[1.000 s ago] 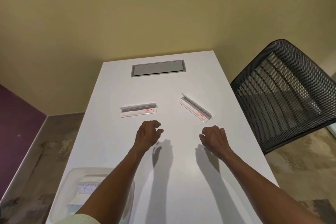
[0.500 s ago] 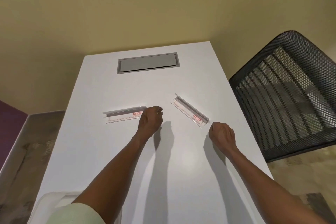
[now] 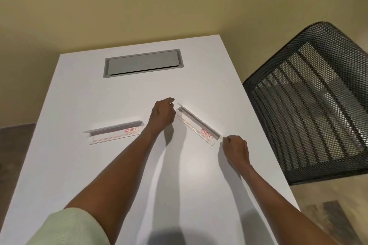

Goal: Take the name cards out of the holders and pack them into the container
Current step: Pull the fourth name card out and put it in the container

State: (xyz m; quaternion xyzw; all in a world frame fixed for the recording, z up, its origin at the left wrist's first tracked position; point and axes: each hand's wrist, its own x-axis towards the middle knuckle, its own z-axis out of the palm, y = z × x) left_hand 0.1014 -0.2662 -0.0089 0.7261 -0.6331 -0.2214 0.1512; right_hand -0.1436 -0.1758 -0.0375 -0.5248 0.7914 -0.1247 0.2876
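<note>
Head view: white bench [image 3: 79, 165] with two clear acrylic name card holders lying on it. Left holder [image 3: 114, 132] lies roughly crosswise, red label visible, card apparently inside — no hand on it. Right holder [image 3: 197, 124] sits diagonal, far end toward the middle of the bench, near end toward the right edge.

Left hand [image 3: 162, 114] is at the far end of the right holder, fingers curled, touching or just beside that end; whether it actually pinches the holder or the card I cannot tell, fingertips are hidden behind the knuckles. Right hand [image 3: 236, 148] is at the near end of the same holder, curled into a loose fist, knuckles just beside the corner; contact is also unclear, nothing visibly held.

Grey cable hatch [image 3: 142, 63] is set in the far part of the bench. Black mesh chair [image 3: 310, 105] stands off the right edge. Pale green sleeve [image 3: 69, 226] at bottom left.

The container is not in frame.

Progress, judged: early. Both holders look loaded, neither card pulled. Step in hand seems to be bracing the right holder at both ends to slide its card out. Left to do — extract this card, do the left holder, pack both into the container.
</note>
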